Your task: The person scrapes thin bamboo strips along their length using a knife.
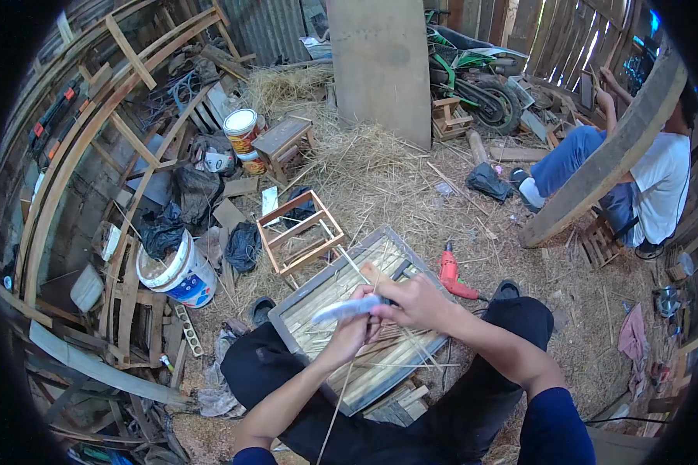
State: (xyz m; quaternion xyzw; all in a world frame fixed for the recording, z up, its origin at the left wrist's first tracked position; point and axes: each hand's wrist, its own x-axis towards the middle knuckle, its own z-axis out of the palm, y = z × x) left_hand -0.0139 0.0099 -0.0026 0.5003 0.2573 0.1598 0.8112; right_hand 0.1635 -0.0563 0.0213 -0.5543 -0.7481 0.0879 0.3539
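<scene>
My right hand (411, 301) is closed around the dark handle of a knife (347, 310); its broad pale blade points left and is smeared by motion. Just below the blade, my left hand (350, 325) grips a thin bamboo strip (335, 422) that runs down past my lap. Another part of a strip slants up from the hands toward a small wooden frame (291, 267). Beneath both hands lies a grey-edged wooden panel (287, 316) with pale slats, and several loose thin strips (395, 364) are scattered on it. The exact finger contact with the strip is partly hidden.
A red power drill (451, 273) stands by my right knee. To the left are a white bucket (180, 275) and a small stool (283, 139). A slanted timber post (597, 167) rises at right, before a seated person (659, 186). Straw covers the floor.
</scene>
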